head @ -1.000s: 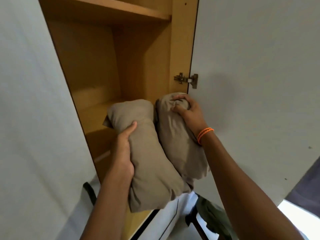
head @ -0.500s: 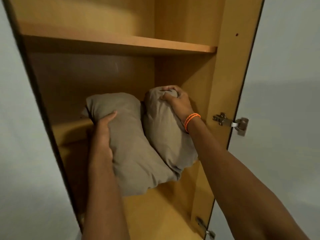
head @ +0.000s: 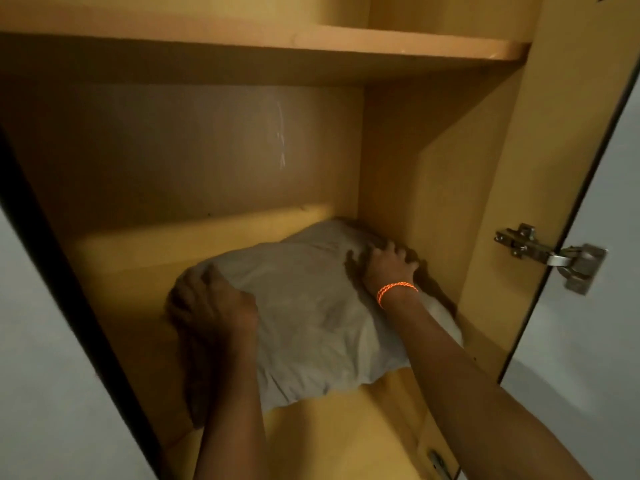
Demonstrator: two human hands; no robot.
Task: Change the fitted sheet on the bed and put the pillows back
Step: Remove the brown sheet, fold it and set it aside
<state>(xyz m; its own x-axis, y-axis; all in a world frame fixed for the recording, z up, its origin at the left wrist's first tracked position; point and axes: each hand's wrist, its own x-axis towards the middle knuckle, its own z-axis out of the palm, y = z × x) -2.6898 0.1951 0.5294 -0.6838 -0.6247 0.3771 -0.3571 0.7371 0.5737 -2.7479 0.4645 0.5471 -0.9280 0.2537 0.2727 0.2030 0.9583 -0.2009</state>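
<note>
One grey-beige folded bundle of bedding [head: 311,306], soft and creased, lies on the lower shelf [head: 346,427] of an open wooden wardrobe; whether it is one piece or two pressed together cannot be told. Its far right corner sits against the wardrobe's right inner wall [head: 433,202], and its near edge stops short of the shelf's front. The left hand [head: 211,306] rests on the bundle's left end with fingers curled over the cloth; motion blur hides whether they pinch it. The right hand [head: 388,265] lies on the far right part of the bundle, fingers bent and dug into the fabric, which bunches around the fingertips [head: 391,247]. An orange braided wristband [head: 394,291] circles the right wrist. Both forearms reach in from the lower edge of the view. Above the compartment runs an upper shelf [head: 311,39], its underside in shadow. The back panel [head: 207,143] carries a pale scuff mark [head: 280,133]. To the right, a metal hinge [head: 554,254] joins the frame to the open white door [head: 595,306]. A pale surface [head: 41,341] fills the left side of the view.
</note>
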